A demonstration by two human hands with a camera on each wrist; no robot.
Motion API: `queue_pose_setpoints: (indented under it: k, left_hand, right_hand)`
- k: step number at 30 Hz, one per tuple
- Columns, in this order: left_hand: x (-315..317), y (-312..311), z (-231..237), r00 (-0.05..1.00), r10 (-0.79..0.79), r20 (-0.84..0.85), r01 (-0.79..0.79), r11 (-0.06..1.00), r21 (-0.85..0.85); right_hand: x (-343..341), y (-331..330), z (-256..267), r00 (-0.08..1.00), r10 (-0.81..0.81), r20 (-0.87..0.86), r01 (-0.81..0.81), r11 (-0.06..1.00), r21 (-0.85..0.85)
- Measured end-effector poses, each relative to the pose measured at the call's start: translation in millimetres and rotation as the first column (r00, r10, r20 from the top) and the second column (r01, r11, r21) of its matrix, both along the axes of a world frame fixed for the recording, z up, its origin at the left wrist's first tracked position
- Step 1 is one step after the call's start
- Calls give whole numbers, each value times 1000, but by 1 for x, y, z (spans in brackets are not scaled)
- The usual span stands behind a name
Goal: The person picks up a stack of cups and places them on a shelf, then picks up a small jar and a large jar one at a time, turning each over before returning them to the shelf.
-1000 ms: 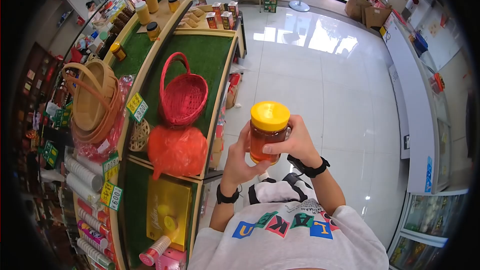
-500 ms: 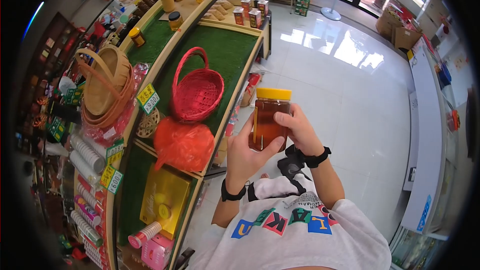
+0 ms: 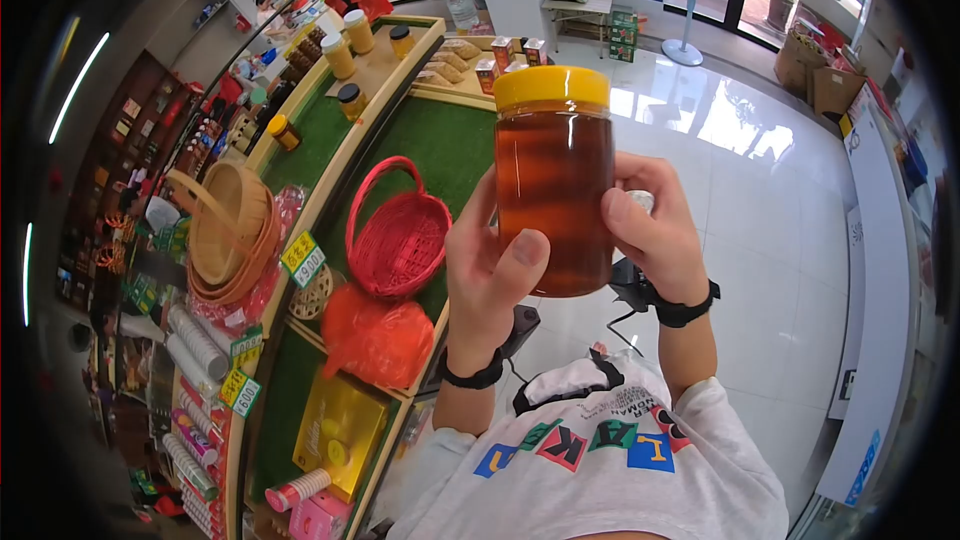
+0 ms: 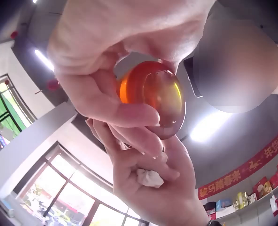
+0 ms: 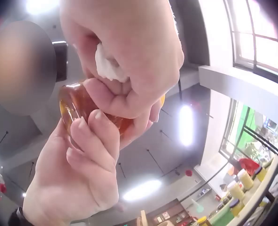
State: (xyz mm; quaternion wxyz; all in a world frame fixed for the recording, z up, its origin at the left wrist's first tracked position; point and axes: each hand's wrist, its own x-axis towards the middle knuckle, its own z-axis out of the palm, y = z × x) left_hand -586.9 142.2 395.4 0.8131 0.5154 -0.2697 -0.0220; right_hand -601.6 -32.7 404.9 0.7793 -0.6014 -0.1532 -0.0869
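A clear honey jar [image 3: 555, 202] with a yellow lid [image 3: 552, 90] stands nearly upright in both hands, in front of the chest in the head view. Dark amber liquid shows through its wall. My left hand [image 3: 484, 275] grips the jar's left side, thumb across the front. From the right, my right hand [image 3: 662, 225] holds it, thumb at the wall. A crumpled white tissue [image 4: 149, 178] is tucked in the right palm. In the left wrist view, the jar's round base [image 4: 164, 103] shows between the hands, with left fingers [image 4: 139, 114] curled by it.
At left is a green-lined display shelf [image 3: 440, 130] with a red wicker basket [image 3: 403, 243], an orange-red plastic bag [image 3: 385, 340] and a gold box [image 3: 340, 430]. Several small jars [image 3: 338, 58] stand farther back. A white freezer cabinet [image 3: 880, 320] runs along the right. Glossy tiles [image 3: 760, 230] cover the floor.
Both hands have raised the jar towards the head camera, so it looks much larger. It first tilted from lid-on view to a side view. The head view has shifted and takes in more background.
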Motion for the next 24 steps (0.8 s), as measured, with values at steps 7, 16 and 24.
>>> queue_pose_setpoints:
  k: [7, 16, 24]
  left_hand:
    - [15, -61, 20, 994, -39, 103, 50, 993, -103]
    - [46, -79, 51, 957, 285, 56, -290, 930, 226]
    - [107, -77, 15, 932, 322, 166, -348, 924, 161]
  right_hand:
    - [24, -55, 22, 968, -72, 238, 92, 993, -73]
    - [82, -62, 11, 991, 132, -26, -125, 976, 180]
    - [127, -64, -8, 995, 102, -24, -101, 994, 30]
